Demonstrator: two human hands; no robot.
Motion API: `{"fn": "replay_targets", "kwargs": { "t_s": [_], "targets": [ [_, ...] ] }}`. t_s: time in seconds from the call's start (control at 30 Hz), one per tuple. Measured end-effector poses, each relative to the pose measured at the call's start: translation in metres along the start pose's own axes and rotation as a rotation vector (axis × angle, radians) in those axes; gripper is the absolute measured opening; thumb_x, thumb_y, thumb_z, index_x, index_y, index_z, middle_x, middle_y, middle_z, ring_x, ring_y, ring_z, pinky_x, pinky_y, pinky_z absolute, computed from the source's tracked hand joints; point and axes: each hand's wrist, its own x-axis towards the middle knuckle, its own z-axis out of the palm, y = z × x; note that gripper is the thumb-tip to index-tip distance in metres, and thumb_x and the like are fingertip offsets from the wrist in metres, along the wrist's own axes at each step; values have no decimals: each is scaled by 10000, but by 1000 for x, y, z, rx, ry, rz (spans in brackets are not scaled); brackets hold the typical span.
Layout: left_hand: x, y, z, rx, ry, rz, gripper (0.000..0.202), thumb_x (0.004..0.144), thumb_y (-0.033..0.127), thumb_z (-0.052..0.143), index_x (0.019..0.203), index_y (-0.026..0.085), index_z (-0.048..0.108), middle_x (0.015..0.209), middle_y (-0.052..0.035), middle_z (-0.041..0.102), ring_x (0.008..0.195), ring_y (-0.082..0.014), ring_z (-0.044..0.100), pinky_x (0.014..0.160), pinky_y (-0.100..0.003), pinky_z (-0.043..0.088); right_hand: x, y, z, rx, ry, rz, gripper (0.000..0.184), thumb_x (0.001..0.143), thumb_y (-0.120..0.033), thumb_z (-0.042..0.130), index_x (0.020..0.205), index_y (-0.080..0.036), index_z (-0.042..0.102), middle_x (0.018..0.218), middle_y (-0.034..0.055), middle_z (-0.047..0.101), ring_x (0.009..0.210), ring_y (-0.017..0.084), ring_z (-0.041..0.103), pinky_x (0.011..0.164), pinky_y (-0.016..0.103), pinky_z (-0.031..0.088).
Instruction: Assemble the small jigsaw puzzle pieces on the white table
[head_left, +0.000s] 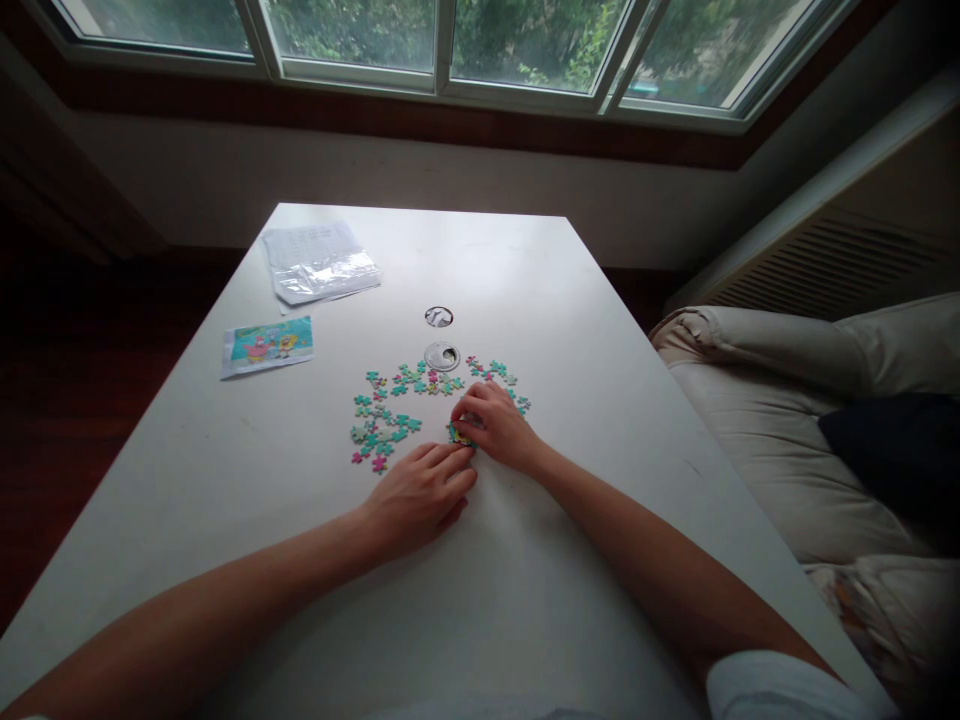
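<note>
Small jigsaw pieces (384, 435), mostly teal with some pink and yellow, lie in a loose arc around my hands. Between the hands is a small yellow-and-teal cluster of jigsaw pieces (459, 434), largely covered by fingers. My right hand (495, 425) is closed over it from the right, thumb and fingers pinched on a jigsaw piece whose outline is hidden. From the left, my left hand (427, 485) rests on the table, fingers stretched toward the cluster's near edge and touching it; its thumb is tucked low. More teal pieces (499, 372) lie just beyond the right hand.
A picture card (270, 343) with pink and yellow cartoon figures lies at the left of the white table (600, 560). Behind it is a clear plastic bag with papers (319, 262). Two round table inserts (441, 355) sit beyond the pieces. A beige sofa (742, 430) stands right.
</note>
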Motion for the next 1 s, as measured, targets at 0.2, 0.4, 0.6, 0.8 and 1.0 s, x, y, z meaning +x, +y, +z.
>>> {"fn": "replay_targets", "kwargs": {
  "t_s": [0.2, 0.4, 0.6, 0.8, 1.0],
  "targets": [
    [-1, 0, 0, 5, -5, -7, 171, 972, 231, 503, 1110, 182, 591, 1400, -120, 577, 1287, -263, 527, 1085, -432, 424, 1, 10, 2, 58, 62, 0, 150, 912, -109, 624, 912, -237, 704, 875, 22, 661, 889, 193, 567, 972, 399, 394],
    [-2, -1, 0, -4, 18, -39, 164, 964, 230, 522, 1104, 193, 599, 1374, -110, 597, 1238, -264, 549, 1094, -471, 410, -1, 15, -2, 62, 102, -93, 210, 934, -100, 552, 970, -235, 710, 873, 39, 658, 874, 198, 562, 896, 367, 436],
    [-2, -2, 3, 18, 27, -67, 178, 962, 232, 517, 1113, 184, 598, 1407, -117, 573, 1329, -309, 477, 1125, -510, 384, -2, 12, -2, -11, 37, -220, 229, 958, -124, 541, 993, -240, 735, 872, 53, 630, 882, 203, 527, 861, 351, 436],
    [-1, -2, 2, 28, 25, -60, 175, 969, 241, 511, 1111, 185, 598, 1387, -116, 581, 1329, -298, 477, 1131, -507, 386, -2, 9, -2, -44, -1, -194, 215, 929, -101, 580, 947, -232, 748, 855, 44, 615, 871, 199, 510, 850, 346, 430],
    [-2, -3, 3, 29, 29, -62, 183, 970, 243, 505, 1115, 188, 602, 1360, -119, 590, 1320, -295, 488, 1118, -503, 398, -2, 3, -3, -70, -48, -134, 205, 904, -84, 606, 911, -227, 753, 862, 41, 624, 903, 201, 511, 880, 354, 416]
  ]
}}
